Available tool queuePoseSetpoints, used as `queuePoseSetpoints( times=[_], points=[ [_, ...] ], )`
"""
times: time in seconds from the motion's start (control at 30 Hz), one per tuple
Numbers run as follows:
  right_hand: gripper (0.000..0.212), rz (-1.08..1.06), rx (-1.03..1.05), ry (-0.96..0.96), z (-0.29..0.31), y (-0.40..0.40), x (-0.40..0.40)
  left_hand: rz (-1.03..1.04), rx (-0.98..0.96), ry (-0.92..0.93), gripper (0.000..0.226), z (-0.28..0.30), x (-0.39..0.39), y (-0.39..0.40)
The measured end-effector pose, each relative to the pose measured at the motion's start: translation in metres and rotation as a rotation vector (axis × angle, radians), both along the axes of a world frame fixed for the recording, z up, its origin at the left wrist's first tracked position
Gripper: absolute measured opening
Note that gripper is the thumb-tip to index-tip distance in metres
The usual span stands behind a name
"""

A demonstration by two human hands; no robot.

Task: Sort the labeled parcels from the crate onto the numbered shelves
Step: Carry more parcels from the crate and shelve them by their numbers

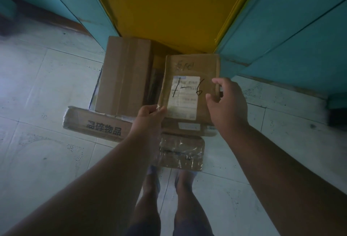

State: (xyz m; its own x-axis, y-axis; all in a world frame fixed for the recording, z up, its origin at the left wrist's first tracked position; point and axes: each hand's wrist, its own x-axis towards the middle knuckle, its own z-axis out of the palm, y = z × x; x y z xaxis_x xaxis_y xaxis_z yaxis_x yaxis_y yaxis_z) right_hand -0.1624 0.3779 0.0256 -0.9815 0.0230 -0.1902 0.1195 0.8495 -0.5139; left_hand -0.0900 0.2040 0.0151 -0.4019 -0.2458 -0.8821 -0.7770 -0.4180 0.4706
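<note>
The left hand (pixel 150 113) is pinching the near left corner of a flat parcel (pixel 189 87), thumb on top and fingers curled beneath. The parcel is being held up and tilted above the pile, its face showing a white label (pixel 185 96) with "1-6" handwritten in black across it and fainter writing above. The right hand (pixel 227 100) is sitting at the parcel's right edge, fingers loosely curved and touching the cardboard; whether it is actually gripping cannot be told.

A tall box (pixel 125 76) is standing just left of the parcel. A long box (pixel 97 124) printed with Chinese characters is lying on the tiled floor (pixel 47 85), partly under the left wrist. A taped box (pixel 182 151) wrapped in clear film is lying nearest the person's feet (pixel 169 179). Another labelled box (pixel 189 127) is lying beneath the held parcel. Teal panels (pixel 291 29) are flanking a yellow surface (pixel 169 6) ahead.
</note>
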Motion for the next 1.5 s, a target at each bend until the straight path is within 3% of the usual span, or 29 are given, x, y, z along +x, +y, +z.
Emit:
queuePoseSetpoints(
  times=[0.2, 0.4, 0.7, 1.1, 1.5],
  points=[
    [0.039, 0.047, -0.096, 0.138, 0.066, 0.019, 0.025, 0.050, 0.121, 0.083, 0.026, 0.065, 0.027, 0.015],
    [0.038, 0.029, -0.118, 0.260, 0.149, 0.036, 0.053, -0.205, 0.102, 0.218, 0.021, 0.149, 0.041, 0.011],
    [0.047, -0.099, -0.198, 0.216, 0.250, 0.023, 0.121, -0.323, 0.114, 0.347, 0.016, 0.252, 0.083, -0.018],
    [0.048, -0.366, -0.175, 0.316, 0.305, -0.028, 0.198, -0.621, 0.175, 0.464, 0.022, 0.295, 0.099, -0.071],
    [0.057, -0.588, -0.120, 0.226, 0.339, 0.016, 0.266, -0.918, 0.235, 0.443, 0.026, 0.291, 0.133, -0.024]
  ],
)
